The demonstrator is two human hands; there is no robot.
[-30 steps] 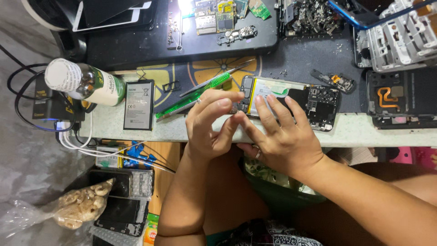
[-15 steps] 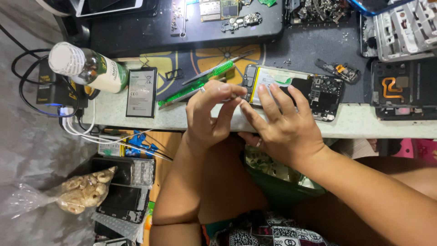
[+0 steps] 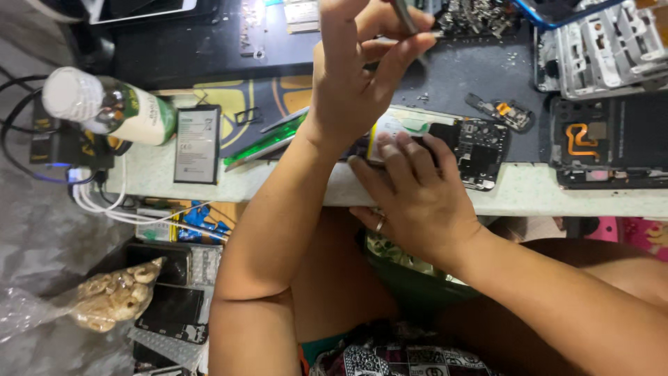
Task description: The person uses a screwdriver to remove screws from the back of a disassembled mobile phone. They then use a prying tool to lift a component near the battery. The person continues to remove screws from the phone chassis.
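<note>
- The left hand [image 3: 355,76] is lifted high, far over the table, fingers pinched on a thin grey tool [image 3: 406,15].
- The right hand [image 3: 410,195] lies flat, fingers pressing down on the opened phone [image 3: 452,143] at the near table edge.
- The phone shows a dark, bumpy circuit board and a smooth pale battery.
- A flat black loose battery [image 3: 197,143] lies far left of it.

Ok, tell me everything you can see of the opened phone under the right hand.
The opened phone lies flat near the bench's front edge, back cover off. A dark circuit board with small metal parts shows at its right end; a pale battery with a yellow and green strip fills the middle. The right hand presses fingertips on the battery; the left forearm crosses its left end. The left hand is raised above it, pinching a thin metal tool.
</note>
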